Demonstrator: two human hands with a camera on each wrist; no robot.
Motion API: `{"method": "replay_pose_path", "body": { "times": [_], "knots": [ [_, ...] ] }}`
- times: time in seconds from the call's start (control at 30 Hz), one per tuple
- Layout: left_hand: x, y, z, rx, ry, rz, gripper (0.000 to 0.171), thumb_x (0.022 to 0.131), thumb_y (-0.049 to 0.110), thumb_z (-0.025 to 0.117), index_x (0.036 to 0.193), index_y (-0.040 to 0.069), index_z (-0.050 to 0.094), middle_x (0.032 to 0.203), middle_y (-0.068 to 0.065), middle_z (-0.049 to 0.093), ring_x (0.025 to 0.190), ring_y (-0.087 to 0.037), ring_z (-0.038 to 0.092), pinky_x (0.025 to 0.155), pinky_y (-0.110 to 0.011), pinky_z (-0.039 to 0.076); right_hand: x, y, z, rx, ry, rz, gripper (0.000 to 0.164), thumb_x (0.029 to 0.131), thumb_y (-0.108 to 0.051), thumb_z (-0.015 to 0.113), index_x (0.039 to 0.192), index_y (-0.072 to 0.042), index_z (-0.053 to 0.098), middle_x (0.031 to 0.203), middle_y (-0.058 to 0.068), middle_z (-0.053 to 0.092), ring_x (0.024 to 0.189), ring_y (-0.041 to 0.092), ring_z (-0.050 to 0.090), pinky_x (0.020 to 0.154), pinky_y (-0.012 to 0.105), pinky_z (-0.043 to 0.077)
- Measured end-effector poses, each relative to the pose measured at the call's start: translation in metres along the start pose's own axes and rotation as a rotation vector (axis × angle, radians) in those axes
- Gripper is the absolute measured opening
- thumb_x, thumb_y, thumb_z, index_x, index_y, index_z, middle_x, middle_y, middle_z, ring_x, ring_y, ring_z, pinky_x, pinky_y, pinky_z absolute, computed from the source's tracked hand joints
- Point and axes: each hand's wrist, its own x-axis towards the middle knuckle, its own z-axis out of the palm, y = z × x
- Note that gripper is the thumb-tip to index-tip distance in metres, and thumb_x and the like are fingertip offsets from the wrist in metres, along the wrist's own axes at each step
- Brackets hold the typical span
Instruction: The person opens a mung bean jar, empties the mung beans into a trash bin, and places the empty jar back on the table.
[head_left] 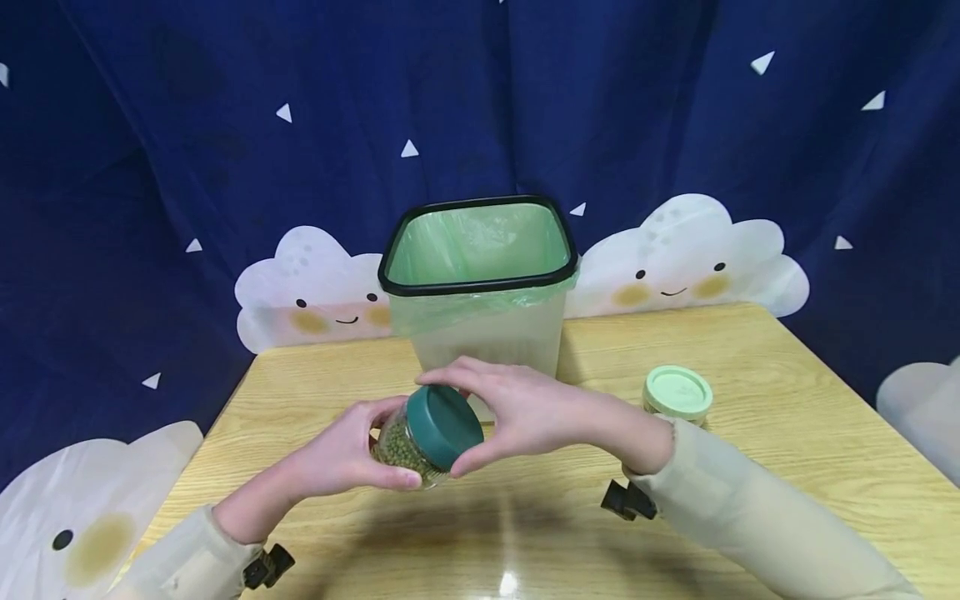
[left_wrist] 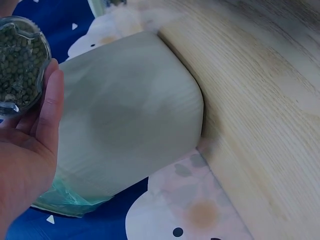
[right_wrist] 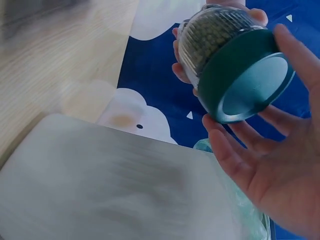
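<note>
A clear ribbed jar [head_left: 401, 446] of small green beans is held tilted above the table, its dark green lid [head_left: 446, 427] facing right. My left hand [head_left: 348, 450] grips the glass body, thumb in front and fingers behind. Around the lid's edge curve the thumb and fingers of my right hand [head_left: 517, 410]. In the right wrist view the lid [right_wrist: 250, 75] sits on the jar, with right fingertips at its rim. The jar's base, with beans [left_wrist: 20, 65] behind the glass, shows in the left wrist view beside the left fingers.
Behind the hands a pale bin [head_left: 487, 329] with a black rim and green liner bag stands on the wooden table [head_left: 315, 400]. A second jar with a light green lid [head_left: 678, 392] stands at the right, partly behind my right forearm. A dark blue curtain [head_left: 480, 100] hangs behind.
</note>
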Motion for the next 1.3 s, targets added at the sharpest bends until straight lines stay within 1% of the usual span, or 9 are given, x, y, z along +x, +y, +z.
{"method": "replay_pose_path", "body": {
  "times": [0.17, 0.23, 0.3, 0.43, 0.57, 0.67, 0.77, 1.03, 1.3],
  "knots": [
    [0.0, 0.0, -0.001, 0.018, 0.0, 0.002, 0.056, 0.076, 0.021, 0.081, 0.126, 0.009, 0.059, 0.104, 0.0, 0.067, 0.092, -0.02, 0.062, 0.075, -0.036, 0.054, 0.0, 0.0, -0.001, -0.016, -0.012, -0.061, 0.091, 0.076, -0.042, 0.083, 0.15, -0.025, 0.033, 0.142, -0.007, 0.041, 0.118, 0.011, 0.051, 0.096, 0.036, 0.044],
    [0.0, 0.0, 0.0, 0.022, 0.003, -0.006, 0.056, 0.076, 0.022, 0.081, 0.126, 0.009, 0.059, 0.103, 0.001, 0.067, 0.092, -0.02, 0.062, 0.076, -0.036, 0.053, 0.001, -0.001, -0.001, -0.03, 0.003, -0.037, 0.089, 0.079, -0.047, 0.078, 0.151, -0.023, 0.032, 0.145, -0.006, 0.04, 0.122, 0.013, 0.049, 0.097, 0.038, 0.044],
    [0.0, 0.001, 0.0, 0.019, 0.002, -0.016, 0.058, 0.075, 0.022, 0.081, 0.127, 0.009, 0.058, 0.104, 0.001, 0.067, 0.093, -0.021, 0.062, 0.076, -0.036, 0.054, 0.002, -0.003, -0.001, -0.032, 0.023, 0.02, 0.085, 0.082, -0.054, 0.072, 0.151, -0.023, 0.032, 0.145, -0.004, 0.04, 0.124, 0.015, 0.048, 0.099, 0.039, 0.043],
    [0.0, 0.003, 0.001, 0.025, -0.001, -0.033, 0.06, 0.075, 0.023, 0.082, 0.129, 0.01, 0.058, 0.106, 0.002, 0.066, 0.094, -0.021, 0.062, 0.076, -0.035, 0.054, 0.005, -0.008, -0.003, 0.0, 0.039, 0.154, 0.077, 0.087, -0.062, 0.06, 0.149, -0.022, 0.037, 0.137, -0.004, 0.049, 0.112, 0.012, 0.056, 0.092, 0.037, 0.046],
    [0.0, 0.005, 0.001, 0.026, 0.005, -0.04, 0.061, 0.075, 0.023, 0.082, 0.129, 0.011, 0.058, 0.107, 0.002, 0.066, 0.095, -0.022, 0.061, 0.075, -0.035, 0.054, 0.008, -0.011, -0.003, 0.023, 0.011, 0.201, 0.072, 0.085, -0.063, 0.061, 0.142, -0.022, 0.045, 0.118, -0.008, 0.059, 0.094, 0.006, 0.059, 0.081, 0.03, 0.049],
    [0.0, 0.005, 0.001, 0.034, 0.013, -0.043, 0.061, 0.074, 0.024, 0.083, 0.129, 0.011, 0.058, 0.106, 0.001, 0.066, 0.095, -0.022, 0.061, 0.075, -0.035, 0.054, 0.009, -0.011, -0.001, 0.041, -0.004, 0.195, 0.069, 0.084, -0.062, 0.064, 0.137, -0.02, 0.049, 0.107, -0.009, 0.062, 0.092, 0.005, 0.059, 0.077, 0.026, 0.049],
    [0.0, 0.006, 0.001, 0.045, 0.015, -0.049, 0.063, 0.074, 0.025, 0.083, 0.129, 0.01, 0.057, 0.106, 0.002, 0.066, 0.095, -0.021, 0.061, 0.076, -0.035, 0.054, 0.009, -0.009, 0.001, 0.058, -0.012, 0.171, 0.07, 0.083, -0.059, 0.067, 0.136, -0.017, 0.05, 0.108, -0.009, 0.06, 0.094, 0.006, 0.057, 0.078, 0.025, 0.049],
    [-0.001, 0.006, 0.0, 0.039, 0.018, -0.048, 0.064, 0.074, 0.025, 0.083, 0.13, 0.009, 0.057, 0.105, 0.001, 0.066, 0.095, -0.022, 0.061, 0.076, -0.036, 0.053, 0.004, -0.008, -0.002, -0.072, -0.021, 0.078, 0.083, 0.08, -0.06, 0.07, 0.145, -0.019, 0.041, 0.123, -0.008, 0.053, 0.102, 0.007, 0.054, 0.086, 0.032, 0.047],
    [-0.001, 0.004, 0.0, 0.05, 0.018, -0.037, 0.064, 0.074, 0.025, 0.082, 0.13, 0.009, 0.057, 0.106, 0.003, 0.066, 0.095, -0.02, 0.062, 0.078, -0.035, 0.053, 0.001, -0.006, -0.003, -0.055, -0.031, -0.026, 0.085, 0.077, -0.044, 0.08, 0.147, -0.021, 0.037, 0.137, -0.007, 0.047, 0.114, 0.006, 0.048, 0.092, 0.032, 0.044]
  ]
}}
